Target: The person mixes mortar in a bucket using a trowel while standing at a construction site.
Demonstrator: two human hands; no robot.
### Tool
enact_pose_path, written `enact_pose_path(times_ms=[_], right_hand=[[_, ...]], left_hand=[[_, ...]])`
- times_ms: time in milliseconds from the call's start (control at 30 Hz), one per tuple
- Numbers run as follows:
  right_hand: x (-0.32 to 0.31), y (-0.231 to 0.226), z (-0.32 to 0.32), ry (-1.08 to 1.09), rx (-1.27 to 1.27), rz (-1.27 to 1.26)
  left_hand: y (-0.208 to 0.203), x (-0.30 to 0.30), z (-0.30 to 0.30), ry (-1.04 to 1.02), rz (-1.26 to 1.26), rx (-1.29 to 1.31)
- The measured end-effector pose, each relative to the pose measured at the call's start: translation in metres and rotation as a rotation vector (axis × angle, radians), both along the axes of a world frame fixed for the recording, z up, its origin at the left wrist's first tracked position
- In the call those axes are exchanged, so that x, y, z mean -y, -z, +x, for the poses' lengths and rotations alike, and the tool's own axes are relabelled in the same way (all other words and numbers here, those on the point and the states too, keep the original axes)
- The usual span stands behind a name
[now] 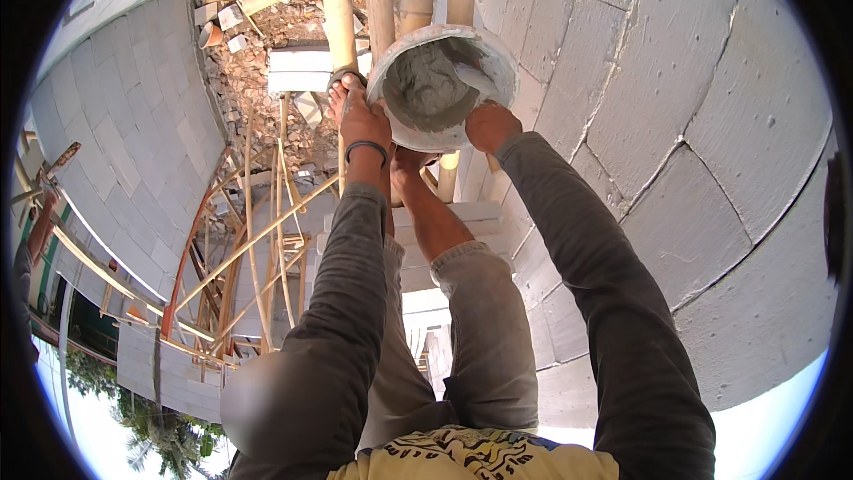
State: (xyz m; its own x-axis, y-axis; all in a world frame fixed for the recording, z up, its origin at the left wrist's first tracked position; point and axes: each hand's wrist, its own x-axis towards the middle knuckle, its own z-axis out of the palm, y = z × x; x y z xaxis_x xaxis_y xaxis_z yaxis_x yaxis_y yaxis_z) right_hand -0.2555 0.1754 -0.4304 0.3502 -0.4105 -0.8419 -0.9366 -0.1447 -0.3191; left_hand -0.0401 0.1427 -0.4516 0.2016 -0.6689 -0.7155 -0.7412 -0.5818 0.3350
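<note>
A round bucket [398, 135] with a mortar-smeared pale rim stands on the bamboo poles in front of me, tilted so its inside shows. Wet grey mortar [430, 80] lies in it. My left hand [366, 123], with a dark band at the wrist, is closed at the bucket's left rim; its fingertips are partly hidden. My right hand [490, 127] is a fist at the right rim, around the handle of a trowel. The trowel's mortar-coated blade [478, 80] reaches into the bucket; its handle is covered by the hand.
Bamboo poles [336, 13] form the footing under my bare feet. A grey block wall [684, 178] rises close on the right, another block wall [133, 116] on the left. Below lie rubble [293, 9], pale blocks [300, 69] and bamboo scaffolding [258, 267]. Another person's arm [40, 227] shows far left.
</note>
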Motion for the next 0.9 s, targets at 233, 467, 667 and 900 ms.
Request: enact_pose_path(times_ms=[233,467,667,900], right_hand=[[0.018,-0.003,0.064,1.868,0.259,0.605],[0.010,0.014,0.005,0.119,-0.006,-0.203],[0.003,-0.017,0.030,0.104,0.022,0.135],[-0.032,0.024,0.039,0.379,0.075,-0.031]], left_hand=[[-0.003,0.005,-0.003,0.040,0.049,-0.005],[0.000,0.006,-0.021,0.081,0.135,-0.007],[0.000,0.004,0.002,0.055,0.052,0.004],[0.020,-0.006,-0.008,0.092,-0.170,-0.069]])
